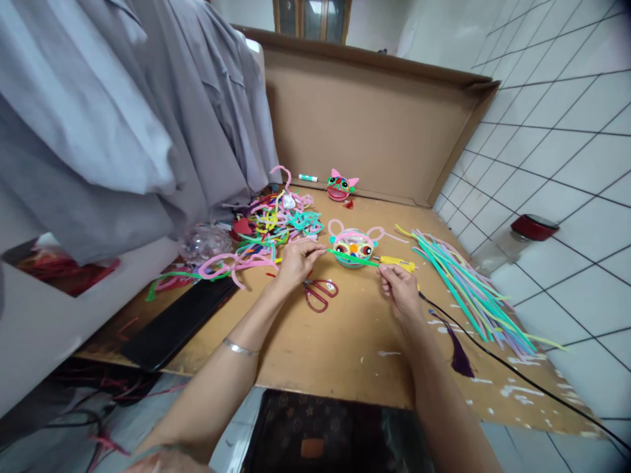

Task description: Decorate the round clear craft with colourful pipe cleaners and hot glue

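Note:
My left hand [297, 259] pinches one end of a green pipe cleaner [351, 258]. The strand stretches right, across the front of a small colourful craft face with pink ear loops [353, 244]. My right hand [400, 286] is closed around the other end, next to a yellow glue gun [397, 263] whose black cord [497, 361] trails off to the right. Red-handled scissors [319, 292] lie on the wooden table [345, 341] between my two hands.
A tangled heap of pipe cleaners [269, 230] lies at the left, a bundle of straight ones [463, 289] at the right. A second craft face [340, 186] and a glue stick [308, 178] sit by the cardboard backboard [374, 118]. Grey shirts [123, 112] hang at the left. A red-lidded jar [522, 243] and purple tassel [458, 351] are nearby.

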{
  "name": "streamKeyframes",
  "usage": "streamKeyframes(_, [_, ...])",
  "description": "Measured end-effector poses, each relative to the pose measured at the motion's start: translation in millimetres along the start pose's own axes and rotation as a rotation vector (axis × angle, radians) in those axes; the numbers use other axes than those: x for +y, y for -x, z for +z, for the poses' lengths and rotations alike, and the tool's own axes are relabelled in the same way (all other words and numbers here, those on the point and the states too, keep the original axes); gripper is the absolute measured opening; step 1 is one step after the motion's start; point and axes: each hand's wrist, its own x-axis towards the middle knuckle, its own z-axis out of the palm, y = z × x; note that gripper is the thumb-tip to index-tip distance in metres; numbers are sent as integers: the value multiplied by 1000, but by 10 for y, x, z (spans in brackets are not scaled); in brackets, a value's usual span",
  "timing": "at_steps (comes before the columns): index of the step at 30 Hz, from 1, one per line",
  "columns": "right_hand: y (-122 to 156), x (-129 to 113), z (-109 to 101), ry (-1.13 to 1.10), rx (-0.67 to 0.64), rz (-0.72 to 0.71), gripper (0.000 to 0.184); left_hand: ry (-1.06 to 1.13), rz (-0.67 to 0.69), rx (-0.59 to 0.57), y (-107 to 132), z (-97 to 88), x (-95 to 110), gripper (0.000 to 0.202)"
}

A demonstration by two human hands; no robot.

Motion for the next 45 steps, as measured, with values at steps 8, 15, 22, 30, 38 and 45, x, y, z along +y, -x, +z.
streamKeyframes(8, [-11,-21,-16,-203,-182,48,33,94,-139,-86,-13,-44,37,23])
streamKeyframes(15, [38,-122,-60,-177,-245,122,35,452,-370,-187,-59,-135,123,34])
streamKeyframes(22, [93,-131,-17,-89,-251,75,36,567,-451,-158,-69,-202,160,42])
streamKeyframes(30, [119,-126,9,101,-157,-16,31,698,-542,-99,-65,-205,177,42])
streamKeyframes(38, [133,-128,55,175,-95,-129,19,751,-625,-88,-50,-166,160,39])
streamKeyframes(45, [139,-114,79,198,-42,-230,13,715,-644,-91,-43,-136,136,43])
